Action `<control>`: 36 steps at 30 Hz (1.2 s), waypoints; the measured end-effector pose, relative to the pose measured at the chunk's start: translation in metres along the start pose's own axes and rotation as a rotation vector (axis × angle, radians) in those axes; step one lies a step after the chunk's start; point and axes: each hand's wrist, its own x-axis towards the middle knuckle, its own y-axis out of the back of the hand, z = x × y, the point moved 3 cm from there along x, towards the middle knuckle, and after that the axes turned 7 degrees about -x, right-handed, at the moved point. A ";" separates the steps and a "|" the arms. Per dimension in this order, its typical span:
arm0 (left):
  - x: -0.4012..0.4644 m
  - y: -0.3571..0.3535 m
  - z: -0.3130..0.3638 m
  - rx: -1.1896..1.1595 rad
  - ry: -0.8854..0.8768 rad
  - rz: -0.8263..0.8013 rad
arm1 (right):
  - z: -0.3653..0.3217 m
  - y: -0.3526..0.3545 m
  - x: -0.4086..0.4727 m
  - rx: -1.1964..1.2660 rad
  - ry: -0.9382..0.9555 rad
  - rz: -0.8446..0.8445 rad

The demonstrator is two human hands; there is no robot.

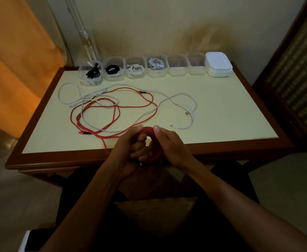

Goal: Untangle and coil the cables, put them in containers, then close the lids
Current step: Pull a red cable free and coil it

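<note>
Over the table's front edge my left hand (131, 148) grips a small coil of red cable (155, 151), fingers curled through its loop. My right hand (169, 144) holds the coil's right side, thumb on top. More red cable (112, 106) runs from the coil into loose loops on the table, tangled with white cables (183, 106). Along the back stand several clear containers; the left ones hold black cables (92, 72) and white cables (155, 63), and two containers (178, 70) to the right look empty. A stack of white lids (219, 64) sits at the back right.
The pale yellow table (221, 120) has a dark wooden frame. An orange curtain hangs at the left, a woven chair or screen stands at the right, and the wall is close behind the containers. My lap is below the table edge.
</note>
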 end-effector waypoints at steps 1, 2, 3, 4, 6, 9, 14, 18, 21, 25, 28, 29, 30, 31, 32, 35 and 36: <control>0.001 -0.003 -0.001 0.006 0.000 0.045 | 0.002 -0.003 0.001 -0.004 0.000 0.097; 0.004 -0.006 -0.003 0.017 -0.009 0.097 | 0.005 -0.006 0.002 -0.016 -0.011 0.189; 0.006 -0.008 -0.005 0.045 -0.029 0.162 | 0.007 -0.009 0.003 -0.037 -0.020 0.272; 0.009 -0.010 -0.007 0.138 -0.073 0.235 | 0.007 -0.010 0.005 -0.073 -0.025 0.345; 0.014 -0.011 -0.008 0.596 -0.270 0.394 | 0.005 -0.011 0.007 -0.146 -0.021 0.437; 0.017 -0.015 -0.009 1.025 -0.561 0.497 | 0.002 -0.012 0.007 -0.223 0.016 0.490; 0.022 -0.012 -0.008 1.426 -0.651 0.341 | 0.014 -0.008 0.004 -0.215 -0.027 0.481; 0.031 -0.001 -0.008 1.466 -0.372 0.090 | 0.026 0.001 0.000 -0.151 -0.060 0.414; 0.026 -0.005 -0.012 1.359 -0.392 0.148 | 0.027 0.005 -0.002 -0.095 -0.075 0.300; 0.023 0.000 -0.013 1.353 -0.519 0.199 | 0.030 0.021 0.000 0.080 -0.107 0.123; 0.025 0.013 -0.015 1.211 -0.514 0.122 | 0.044 0.034 -0.001 -0.088 -0.091 0.058; 0.025 0.015 -0.016 1.170 -0.504 0.085 | 0.047 0.034 -0.004 -0.136 -0.085 0.029; 0.026 0.016 -0.018 1.137 -0.492 0.051 | 0.046 0.032 -0.006 -0.143 -0.090 0.003; 0.026 0.015 -0.021 1.114 -0.484 0.024 | 0.045 0.029 -0.009 -0.114 -0.104 -0.013; 0.027 0.014 -0.023 1.095 -0.477 0.004 | 0.043 0.027 -0.011 -0.065 -0.127 -0.029; 0.030 0.016 -0.025 1.100 -0.462 0.006 | 0.039 0.021 -0.013 0.257 -0.290 -0.078; 0.031 0.018 -0.024 1.134 -0.470 0.027 | 0.037 0.021 -0.013 0.404 -0.359 -0.092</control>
